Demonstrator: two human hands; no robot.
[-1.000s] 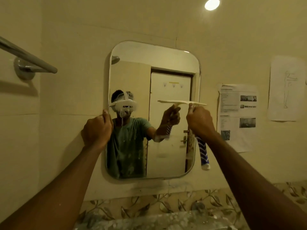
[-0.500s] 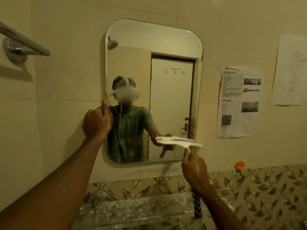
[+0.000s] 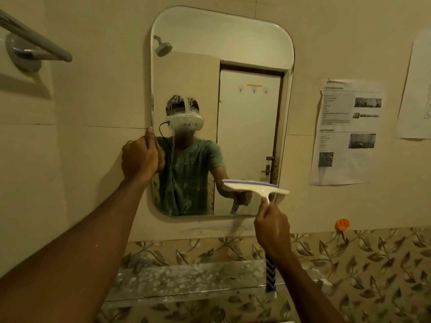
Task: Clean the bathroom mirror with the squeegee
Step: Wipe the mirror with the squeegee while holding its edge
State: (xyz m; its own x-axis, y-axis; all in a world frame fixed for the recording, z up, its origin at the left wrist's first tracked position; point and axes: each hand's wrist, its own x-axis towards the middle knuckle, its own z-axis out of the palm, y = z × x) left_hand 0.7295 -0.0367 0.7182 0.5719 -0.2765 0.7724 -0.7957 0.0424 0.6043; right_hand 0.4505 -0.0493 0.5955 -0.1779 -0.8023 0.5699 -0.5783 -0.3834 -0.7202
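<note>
Two hands are busy: your left hand is closed around the left edge of the mirror, at about nine o'clock on its frame, bracing it, and your right hand is wrapped tight on the handle of the squeegee, whose blue-and-white striped end pokes out below your wrist. The squeegee's blade lies roughly level against the lower right of the glass, near five o'clock, close to the bottom edge.

Risks from here, as I judge them: the blade's right tip already overhangs the mirror's right rim, so if you carry on downward it may ride off onto the wall and leave a wet strip on the glass. White drips run down the middle of the mirror, around its centre; a pass only along the right side would miss them, and dragging a loaded blade back across the right side, which looks clean, could smear it. The blade also seems tipped away from the glass, which would let water slip beneath. Runoff will likely fall onto the speckled shelf at six o'clock. Your bracing fingers may leave marks at the left edge.

As for writing, the printed sheet taped at three o'clock shows text blocks, small photos and a square code, but nothing is legible. No brand shows on the squeegee.
</note>
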